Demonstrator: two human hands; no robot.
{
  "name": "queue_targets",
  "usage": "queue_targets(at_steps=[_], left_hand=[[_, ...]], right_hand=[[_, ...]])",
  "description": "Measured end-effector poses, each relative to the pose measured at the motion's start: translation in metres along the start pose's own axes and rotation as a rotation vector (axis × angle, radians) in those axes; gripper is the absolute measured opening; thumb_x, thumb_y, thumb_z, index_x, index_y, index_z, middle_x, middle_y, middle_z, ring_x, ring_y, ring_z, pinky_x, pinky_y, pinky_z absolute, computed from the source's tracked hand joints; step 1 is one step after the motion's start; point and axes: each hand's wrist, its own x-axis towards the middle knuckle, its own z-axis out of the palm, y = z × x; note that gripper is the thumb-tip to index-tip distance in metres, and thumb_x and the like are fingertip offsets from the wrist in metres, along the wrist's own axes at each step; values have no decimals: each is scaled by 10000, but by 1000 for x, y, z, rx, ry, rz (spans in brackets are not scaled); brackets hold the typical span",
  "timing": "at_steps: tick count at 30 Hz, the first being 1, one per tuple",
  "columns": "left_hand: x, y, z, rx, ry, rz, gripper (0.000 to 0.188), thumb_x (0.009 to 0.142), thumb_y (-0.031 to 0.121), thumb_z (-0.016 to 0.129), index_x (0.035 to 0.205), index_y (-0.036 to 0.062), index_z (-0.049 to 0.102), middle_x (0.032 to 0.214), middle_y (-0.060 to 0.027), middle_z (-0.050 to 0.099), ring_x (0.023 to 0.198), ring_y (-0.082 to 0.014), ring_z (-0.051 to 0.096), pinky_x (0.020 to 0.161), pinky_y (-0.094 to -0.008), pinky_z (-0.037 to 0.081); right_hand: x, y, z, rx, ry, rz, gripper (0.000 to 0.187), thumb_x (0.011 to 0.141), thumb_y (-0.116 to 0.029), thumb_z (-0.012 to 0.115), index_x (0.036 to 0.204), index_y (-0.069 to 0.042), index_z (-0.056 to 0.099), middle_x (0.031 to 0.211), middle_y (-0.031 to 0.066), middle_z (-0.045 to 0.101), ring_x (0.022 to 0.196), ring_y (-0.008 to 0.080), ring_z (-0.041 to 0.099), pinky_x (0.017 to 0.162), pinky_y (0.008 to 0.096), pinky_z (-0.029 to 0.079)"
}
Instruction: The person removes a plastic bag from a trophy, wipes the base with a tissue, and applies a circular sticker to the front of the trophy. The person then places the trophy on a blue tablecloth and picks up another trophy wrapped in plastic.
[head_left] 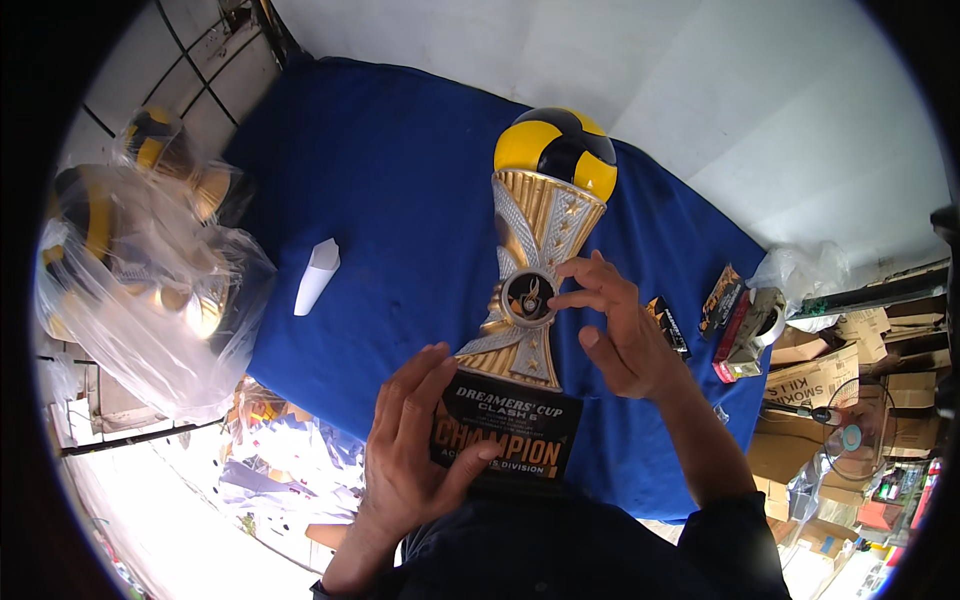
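Observation:
A trophy [545, 230] lies or leans on the blue cloth, its black-and-yellow ball top [555, 150] at the far end. Its flared body is gold and silver, with a round dark medallion [528, 297] at the waist. The black base [510, 425], with a printed front, is close to my body. My left hand [412, 440] grips the base's left side, its thumb across the front. At the medallion's right edge, my right hand [620, 335] touches with bent fingertips; its fingers are apart and the thumb stands free.
Blue cloth [400, 200] covers the table. A rolled white paper [318, 277] lies left. More trophies in clear plastic [150, 290] stand beyond the left edge. At right are a tape dispenser [750, 340], small dark printed pieces [668, 325] and cardboard boxes [810, 380].

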Motion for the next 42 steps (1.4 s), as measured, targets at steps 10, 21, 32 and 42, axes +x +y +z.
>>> queue_targets(at_steps=[10, 21, 32, 42], left_hand=[[10, 7, 6, 165, -90, -21, 953, 954, 639, 864, 1542, -69, 617, 1469, -299, 733, 1428, -529, 663, 1245, -644, 459], [9, 5, 6, 172, -101, -17, 945, 953, 610, 877, 1555, -68, 609, 1447, -298, 736, 1452, -521, 650, 1237, -664, 467], [11, 4, 3, 142, -126, 9, 1060, 897, 699, 884, 1549, -92, 613, 1446, -292, 747, 1446, -534, 656, 1186, -607, 546], [11, 6, 4, 174, -148, 17, 1140, 870, 769, 867, 1566, -95, 604, 1442, -294, 747, 1453, -547, 646, 1181, -612, 551]], right_hand=[[22, 11, 45, 107, 153, 2, 425, 1104, -78, 674, 1447, -21, 429, 1386, 292, 606, 1227, 456, 738, 1030, 524, 638], [10, 5, 14, 122, -65, 84, 432, 1088, -43, 665, 1448, 14, 433, 1334, 274, 666, 1264, 413, 779, 1015, 522, 636], [23, 32, 4, 31, -186, -311, 474, 1089, -87, 703, 1445, -42, 393, 1410, 314, 663, 1285, 487, 735, 1051, 562, 654], [41, 42, 8, -32, -157, -94, 676, 937, 4, 809, 1465, -36, 389, 1473, 265, 538, 1349, 459, 646, 1091, 540, 585]])
